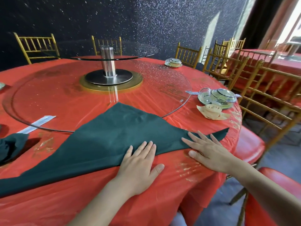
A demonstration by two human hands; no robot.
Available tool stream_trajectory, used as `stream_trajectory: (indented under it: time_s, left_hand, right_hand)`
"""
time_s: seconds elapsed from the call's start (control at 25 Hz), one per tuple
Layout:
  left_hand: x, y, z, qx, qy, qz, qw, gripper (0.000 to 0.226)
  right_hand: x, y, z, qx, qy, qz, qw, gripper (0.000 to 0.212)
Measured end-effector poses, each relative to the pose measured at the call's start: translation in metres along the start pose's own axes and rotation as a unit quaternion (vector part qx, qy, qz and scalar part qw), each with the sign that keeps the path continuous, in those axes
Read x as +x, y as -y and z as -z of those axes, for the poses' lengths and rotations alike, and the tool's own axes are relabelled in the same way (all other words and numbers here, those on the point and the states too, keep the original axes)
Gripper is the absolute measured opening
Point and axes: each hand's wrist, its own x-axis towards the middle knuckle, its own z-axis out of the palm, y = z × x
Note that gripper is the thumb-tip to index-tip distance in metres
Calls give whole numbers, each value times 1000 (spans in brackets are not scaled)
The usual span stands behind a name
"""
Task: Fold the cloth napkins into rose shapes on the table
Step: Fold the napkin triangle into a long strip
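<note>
A dark green cloth napkin (pixel 112 136) lies folded into a wide triangle on the red-covered round table (pixel 187 185), its apex pointing away from me. My left hand (pixel 140 165) lies flat with straight fingers on the napkin's near folded edge. My right hand (pixel 206 152) is spread flat over the napkin's right corner. A cream napkin folded as a rose (pixel 211 111) sits at the right. Another dark green napkin (pixel 11 145) lies bunched at the left edge.
A large glass turntable (pixel 65 101) on a metal post (pixel 108 62) fills the table's middle. A wrapped glass dish set (pixel 218 97) stands behind the rose, another dish set (pixel 173 62) farther back. Gold chairs (pixel 254 88) with red seats ring the table.
</note>
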Motion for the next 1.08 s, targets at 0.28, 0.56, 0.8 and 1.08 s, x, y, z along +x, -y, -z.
stream_trajectory:
  time_s: [0.28,0.56,0.8,1.08]
  left_hand:
    - [0,1,-1,-4,-16,-10,1000,108]
    - [-1,0,-1,-11,-20,-8,1000,105]
    - [-3,-1,-1,-14,-23,-6,1000,117]
    - [-3,0,3,-14,-3,-9,1000,121]
  right_hand:
    - [-9,-26,-5,19,-22,-29,999,86]
    - [-15,-25,-12,12,-111,-56,992,88]
    - [-20,-21,-11,-46,-177,-48,982,76]
    - [-31,-37,-15,37,-128,-86,987,76]
